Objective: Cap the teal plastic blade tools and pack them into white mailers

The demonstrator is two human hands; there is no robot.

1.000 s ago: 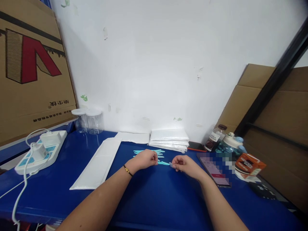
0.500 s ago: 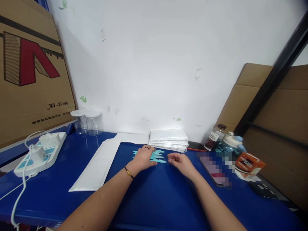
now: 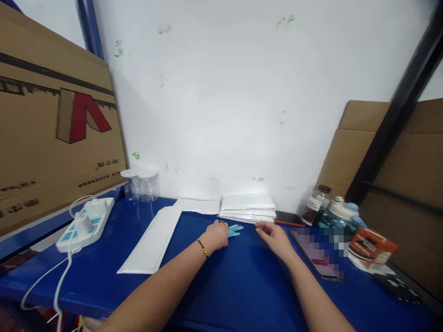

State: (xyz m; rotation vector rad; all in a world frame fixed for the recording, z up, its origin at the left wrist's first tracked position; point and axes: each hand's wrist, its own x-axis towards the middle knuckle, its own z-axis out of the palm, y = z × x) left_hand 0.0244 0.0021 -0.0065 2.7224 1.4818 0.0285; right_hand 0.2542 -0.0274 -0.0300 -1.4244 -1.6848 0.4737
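Observation:
A small bunch of thin turquoise plastic pieces (image 3: 234, 229) lies on the blue table (image 3: 221, 286), just in front of a stack of white padded envelopes (image 3: 247, 205). My left hand (image 3: 217, 236), with a ring and a thin wrist bracelet, rests on the bunch. Its fingers are curled over the pieces, whose tips poke out to the right. My right hand (image 3: 273, 234) lies on the table a short way to the right of the pieces, holding nothing, fingers loosely bent and apart.
A long white sheet (image 3: 154, 242) lies left of my hands. Further left are a white power strip (image 3: 86, 222) with cable, two clear jars (image 3: 140, 185) and a big cardboard box (image 3: 51, 133). On the right stand a red phone (image 3: 289, 217), a brown bottle (image 3: 316, 202), a blue flask (image 3: 341, 213), an orange box (image 3: 372, 243) and another phone (image 3: 316, 256).
My hands dropped the piece they held between them. The left moved onto the turquoise bunch and gathered it tighter under curled fingers. The right opened and drew aside. The view shifted left.

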